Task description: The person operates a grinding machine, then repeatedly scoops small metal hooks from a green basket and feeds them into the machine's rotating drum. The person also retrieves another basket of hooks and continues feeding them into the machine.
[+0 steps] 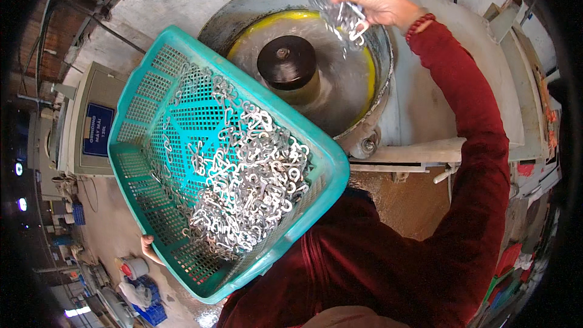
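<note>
My left hand (151, 249) grips the outer edge of a teal plastic basket (337, 173), only some fingers showing. The basket is tilted against my body, and a heap of small silvery S-shaped metal hooks (255, 188) lies toward its near right side. Over the round machine tub (388, 54), my right hand (379, 6) is closed around a bunch of the same metal pieces (346, 17). Some dangle below the fingers, blurred, and a few look to be falling. Inside the tub, a black-capped centre post (286, 61) rises from a greyish, blurred mass ringed by a yellow band.
A control box (109, 85) with a blue sign stands left of the basket. Lower left on the floor are a white bucket (135, 267) and a blue crate (152, 310). A pale bar (413, 150) runs below the tub, with wet brown floor beneath.
</note>
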Demonstrator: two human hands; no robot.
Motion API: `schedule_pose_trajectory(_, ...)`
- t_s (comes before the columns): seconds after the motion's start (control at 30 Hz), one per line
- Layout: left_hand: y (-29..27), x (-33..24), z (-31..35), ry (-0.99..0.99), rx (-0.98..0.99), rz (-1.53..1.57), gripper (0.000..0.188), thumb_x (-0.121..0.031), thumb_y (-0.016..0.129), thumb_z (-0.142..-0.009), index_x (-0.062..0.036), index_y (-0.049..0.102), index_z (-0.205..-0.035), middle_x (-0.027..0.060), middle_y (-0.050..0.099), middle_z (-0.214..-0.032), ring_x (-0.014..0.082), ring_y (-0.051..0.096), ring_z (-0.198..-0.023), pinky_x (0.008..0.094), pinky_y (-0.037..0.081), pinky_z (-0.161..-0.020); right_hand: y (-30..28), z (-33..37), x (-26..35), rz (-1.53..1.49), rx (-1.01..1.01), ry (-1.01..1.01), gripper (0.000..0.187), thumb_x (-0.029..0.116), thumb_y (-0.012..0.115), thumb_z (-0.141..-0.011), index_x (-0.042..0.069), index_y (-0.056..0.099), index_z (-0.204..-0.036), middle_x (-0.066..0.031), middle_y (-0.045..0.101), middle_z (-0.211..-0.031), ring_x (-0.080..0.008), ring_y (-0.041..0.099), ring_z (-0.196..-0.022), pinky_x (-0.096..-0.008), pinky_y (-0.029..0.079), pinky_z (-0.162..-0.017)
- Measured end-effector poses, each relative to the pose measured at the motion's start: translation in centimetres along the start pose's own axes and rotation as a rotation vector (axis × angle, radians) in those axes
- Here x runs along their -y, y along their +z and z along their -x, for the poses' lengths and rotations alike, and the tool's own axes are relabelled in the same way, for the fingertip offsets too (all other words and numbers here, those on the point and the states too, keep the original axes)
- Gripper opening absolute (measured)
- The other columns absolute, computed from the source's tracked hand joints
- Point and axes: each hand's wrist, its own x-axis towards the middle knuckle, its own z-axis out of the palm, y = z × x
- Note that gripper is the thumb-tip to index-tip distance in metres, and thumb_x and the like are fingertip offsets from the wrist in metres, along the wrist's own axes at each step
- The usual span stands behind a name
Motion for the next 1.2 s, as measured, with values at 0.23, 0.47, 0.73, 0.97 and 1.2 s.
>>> schedule_pose_trajectory(0.23, 0.0, -0.1, 0.1, 0.012, 0.016, -0.026, 0.052, -0.024, 0.054, -0.074, 0.0028, 0.048, -0.118, 0.0239, 0.06, -0.113, 0.0337, 0.065, -0.094, 0.0441, 0.057, -0.08, -3.5, -5.2, -5.2, -0.1, -0.33, -0.166, 0.034, 0.0, 0.064, -0.084, -0.017, 0.049, -0.109, -0.0183, 0.045, -0.123, -0.0302, 0.061, -0.096, -0.0431, 0.064, -0.075)
schedule_pose_trajectory(0.47, 1.0, -0.8, 0.2, 0.039, 0.002, -0.039, 0.046, -0.022, 0.053, -0.077, 0.0016, 0.047, -0.115, 0.0239, 0.059, -0.114, 0.033, 0.065, -0.094, 0.0432, 0.057, -0.08, -3.1, -8.4, -2.9, 0.015, -0.333, -0.301, 0.043, 0.022, 0.063, -0.09, -0.011, 0.05, -0.116, -0.0163, 0.052, -0.109, -0.0266, 0.062, -0.092, -0.0389, 0.063, -0.069)
schedule_pose_trajectory(0.73, 1.4, -0.3, 2.7, 0.081, -0.141, -0.064, 0.039, -0.02, 0.053, -0.08, 0.0002, 0.047, -0.113, 0.0238, 0.059, -0.115, 0.0322, 0.065, -0.095, 0.0422, 0.057, -0.079, 4.8, -18.1, -1.3, -0.163, -0.097, -0.364, 0.05, 0.032, 0.061, -0.092, -0.002, 0.045, -0.125, -0.0189, 0.051, -0.12, -0.0292, 0.052, -0.112, -0.0552, 0.054, -0.082)
schedule_pose_trajectory(0.97, 1.2, -0.5, 5.5, 0.134, -0.264, -0.107, 0.033, -0.018, 0.052, -0.083, -0.001, 0.047, -0.111, 0.0238, 0.058, -0.115, 0.0316, 0.065, -0.095, 0.0413, 0.058, -0.078, 15.2, -22.5, -2.5, 0.172, 0.197, -0.285, 0.017, 0.015, 0.067, -0.082, -0.002, 0.064, -0.081, -0.007, 0.062, -0.074, -0.0144, 0.062, -0.063, -0.0278, 0.055, -0.057)
schedule_pose_trajectory(1.2, 0.0, -0.5, 6.1, 0.202, -0.274, -0.155, 0.027, -0.016, 0.052, -0.086, -0.0021, 0.046, -0.109, 0.0237, 0.058, -0.116, 0.0309, 0.065, -0.095, 0.0404, 0.058, -0.078, 18.7, -16.0, -5.4, 0.657, 0.368, -0.307, 0.034, 0.018, 0.069, -0.08, -0.006, 0.064, -0.104, -0.0176, 0.067, -0.102, -0.0254, 0.064, -0.083, -0.0378, 0.057, -0.062)
